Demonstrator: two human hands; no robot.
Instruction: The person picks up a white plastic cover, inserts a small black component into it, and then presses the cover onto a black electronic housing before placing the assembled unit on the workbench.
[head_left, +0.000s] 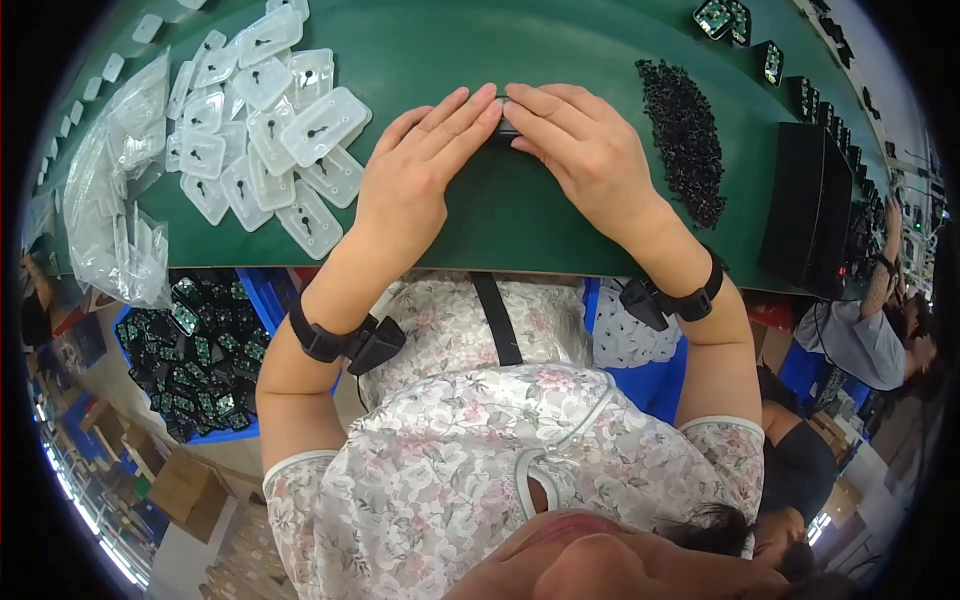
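Clear plastic bags (115, 190) lie crumpled at the 9 o'clock rim of the green table (560, 60). Just right of them, toward 10 o'clock, sits a heap of translucent rounded covers (265, 120), each with a small dark key-shaped mark. Below the table edge, at 8 o'clock, a blue bin (262, 290) holds dark circuit-board parts (200, 365). At centre, the left hand (415, 170) and the right hand (580, 150) meet fingertip to fingertip, both pinched together on a small dark part (507, 126) pressed to the table top near 12 o'clock; most of it is hidden by fingers. Both wrists carry black strap bands. Right of the hands, at 2 o'clock, spreads a pile of small black pieces (685, 130). Farther right, at 3 o'clock, stands a black box (805, 205).
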